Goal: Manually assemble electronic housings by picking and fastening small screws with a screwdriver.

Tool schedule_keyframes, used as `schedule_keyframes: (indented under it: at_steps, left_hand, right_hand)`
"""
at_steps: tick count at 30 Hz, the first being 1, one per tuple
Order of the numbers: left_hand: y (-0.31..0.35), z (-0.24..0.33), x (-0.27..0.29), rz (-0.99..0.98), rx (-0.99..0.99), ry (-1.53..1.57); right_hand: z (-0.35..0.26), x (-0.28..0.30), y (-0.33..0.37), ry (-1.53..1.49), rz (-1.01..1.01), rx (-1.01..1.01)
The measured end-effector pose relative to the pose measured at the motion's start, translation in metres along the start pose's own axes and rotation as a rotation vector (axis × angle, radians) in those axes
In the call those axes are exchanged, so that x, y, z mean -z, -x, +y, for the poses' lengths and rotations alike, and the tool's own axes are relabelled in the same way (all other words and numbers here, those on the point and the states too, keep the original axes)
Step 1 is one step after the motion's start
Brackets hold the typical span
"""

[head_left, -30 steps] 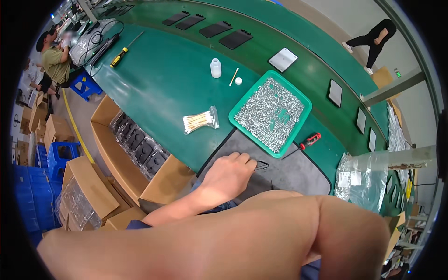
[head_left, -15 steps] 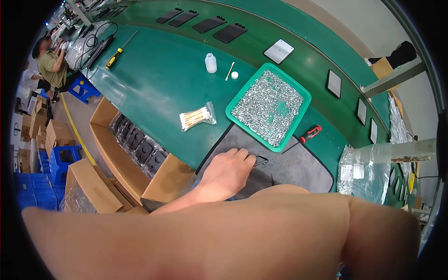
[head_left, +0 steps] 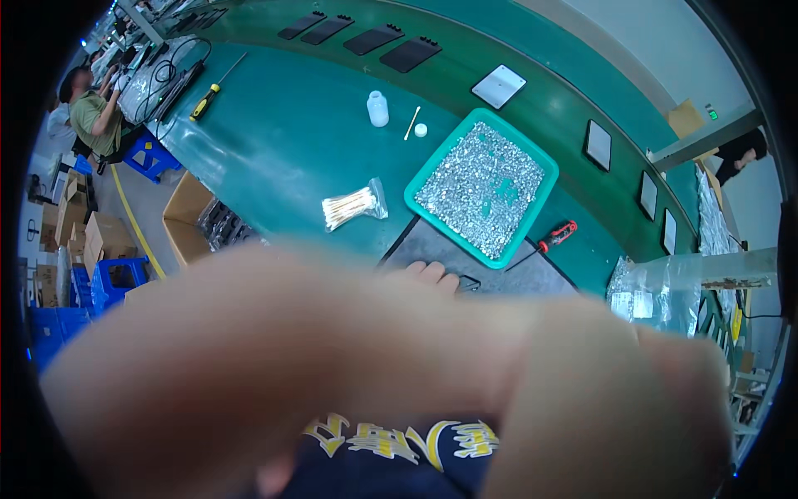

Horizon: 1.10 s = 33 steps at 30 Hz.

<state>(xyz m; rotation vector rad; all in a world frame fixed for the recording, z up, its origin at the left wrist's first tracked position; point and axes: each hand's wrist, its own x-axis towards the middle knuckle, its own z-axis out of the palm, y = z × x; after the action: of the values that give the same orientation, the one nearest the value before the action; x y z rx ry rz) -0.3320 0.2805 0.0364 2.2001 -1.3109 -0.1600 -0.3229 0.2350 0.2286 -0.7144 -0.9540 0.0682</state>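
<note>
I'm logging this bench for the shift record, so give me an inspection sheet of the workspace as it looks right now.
Surface: green bench with a grey mat at its near edge.
Job's things: small dark part on the mat at the fingertips; green tray full of small silver pieces.
Clutter: bag of cotton swabs, white bottle, white cap, yellow screwdriver, red-handled tool.
Hands: left hand shows fingertips only, beside the dark part; grip cannot be told. Right hand not seen; a blurred forearm fills the foreground.
Cables: black cable at the far left.
Surroundings: cardboard boxes, blue stool, person seated at far left.
</note>
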Motion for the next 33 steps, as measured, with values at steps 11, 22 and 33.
schedule_keyframes:
  at_steps: [11,22,33]
  left_hand:
    - [-0.014,-0.024,0.093,0.032,0.157,0.239]
    - [-0.271,-0.091,0.09,0.011,0.314,0.198]
    - [-0.389,-0.204,0.002,0.134,0.338,-0.303]
  right_hand:
    - [0.008,0.068,0.186,-0.266,0.044,-0.577]
    - [0.134,0.035,0.237,1.172,-0.334,-0.75]
    - [0.171,0.036,0.249,1.011,-0.266,-0.613]
